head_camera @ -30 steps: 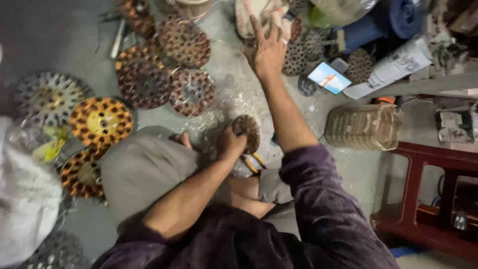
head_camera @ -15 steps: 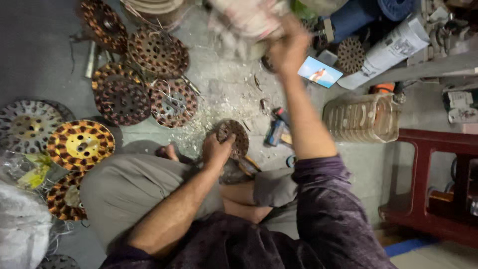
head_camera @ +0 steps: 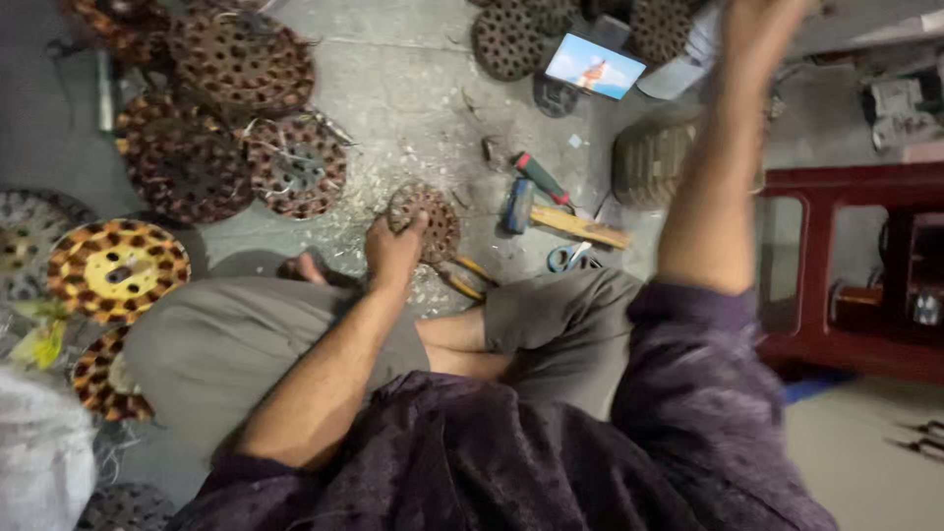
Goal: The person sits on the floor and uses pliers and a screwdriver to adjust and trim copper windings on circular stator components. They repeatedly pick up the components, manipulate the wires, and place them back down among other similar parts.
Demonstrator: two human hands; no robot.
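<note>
My left hand (head_camera: pixel 393 251) grips the near edge of a small round perforated disc (head_camera: pixel 433 218), rusty brown, standing on the grey floor just past my knee. Pale shavings lie scattered around it. My right hand (head_camera: pixel 757 25) is raised high at the top right, blurred and partly cut off by the frame edge. Whether it holds anything is unclear. I sit with my legs in grey trousers folded beneath me.
Several larger wound discs (head_camera: pixel 295 167) lie at the left, one yellow and brown (head_camera: pixel 116 267). A hammer (head_camera: pixel 551 214), a screwdriver (head_camera: pixel 536 177), yellow-handled pliers (head_camera: pixel 462 280), a lit phone (head_camera: pixel 595 66) and a woven basket (head_camera: pixel 654 157) lie ahead. A red wooden shelf (head_camera: pixel 855 265) stands right.
My right arm has pulled back from the pile at the far end and swung up to the right. My left hand has stayed on the small disc.
</note>
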